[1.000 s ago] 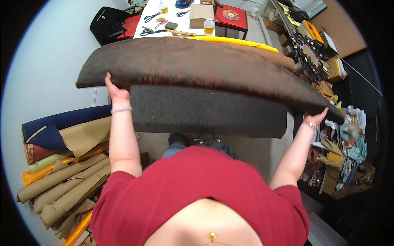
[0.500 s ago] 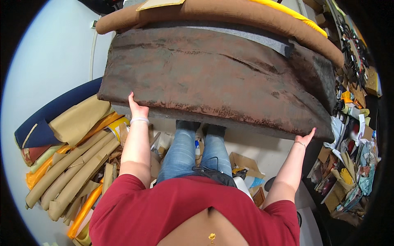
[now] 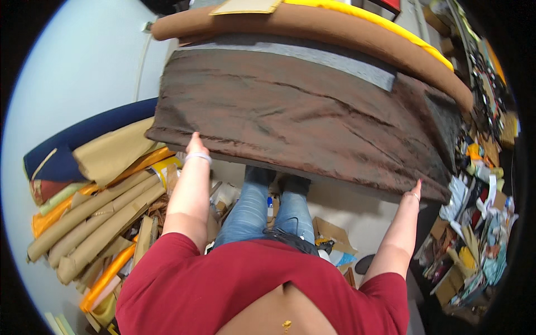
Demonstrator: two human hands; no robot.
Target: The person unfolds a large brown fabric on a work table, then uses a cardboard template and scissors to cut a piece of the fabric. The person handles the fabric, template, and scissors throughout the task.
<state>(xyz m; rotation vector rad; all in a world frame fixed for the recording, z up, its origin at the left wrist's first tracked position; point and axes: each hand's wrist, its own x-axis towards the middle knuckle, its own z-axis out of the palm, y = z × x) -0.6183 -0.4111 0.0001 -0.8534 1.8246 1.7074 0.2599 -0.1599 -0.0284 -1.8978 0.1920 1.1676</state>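
Observation:
A wide sheet of dark brown, mottled material [image 3: 290, 111], leather-like or a coated fabric, stretches out in front of me, creased across its surface. Its near edge is folded over or rolled. Toward the left end of that edge my left hand [image 3: 197, 147] holds on, with part of the hand on top and the other fingers hidden underneath. My right hand [image 3: 414, 192] grips the same edge near its right end, thumb up and fingers mostly out of sight. Grey backing [image 3: 335, 64] shows along the sheet's far side.
A long brown roll [image 3: 312, 33] lies beyond the sheet, with a yellow roll [image 3: 385, 28] behind it. Several tan rolls [image 3: 100, 223] and a navy roll [image 3: 95, 128] lie at left. Scraps [image 3: 474, 245] are heaped at right. An open cardboard box [image 3: 333, 234] sits on the floor.
The near edge has come slightly lower in the picture at the left, and the sheet looks more creased. My left hand has shifted a little right and down with it; my right hand slightly left.

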